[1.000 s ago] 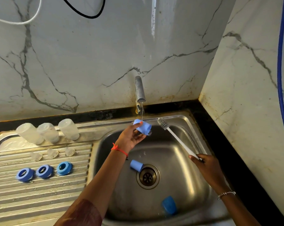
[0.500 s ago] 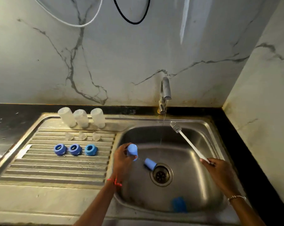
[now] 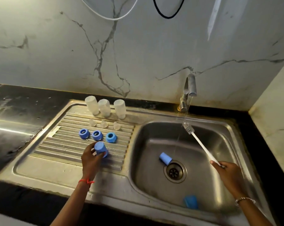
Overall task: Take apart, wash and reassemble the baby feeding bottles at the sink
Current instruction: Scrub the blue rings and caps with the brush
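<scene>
My left hand [image 3: 91,158] grips a blue bottle cap [image 3: 101,149], upside down on the ribbed drainboard [image 3: 63,149], just in front of three blue collar rings [image 3: 97,135]. Behind the rings lie three clear teats [image 3: 103,124] and three clear bottles [image 3: 105,108] stand inverted. My right hand [image 3: 227,173] holds the white handle of a bottle brush [image 3: 201,144] over the sink basin [image 3: 219,144], its bristle head near the running water. A second blue cap [image 3: 165,158] lies beside the drain [image 3: 175,172], and a third [image 3: 191,202] rests at the basin's front wall.
The tap [image 3: 189,88] at the back runs a thin stream into the basin. Black counter [image 3: 15,108] surrounds the steel sink, with marble walls behind and to the right. Cables hang along the back wall at the top.
My left hand carried the blue cap from under the tap stream leftward out of the basin and set it down on the drainboard. The brush stayed over the basin.
</scene>
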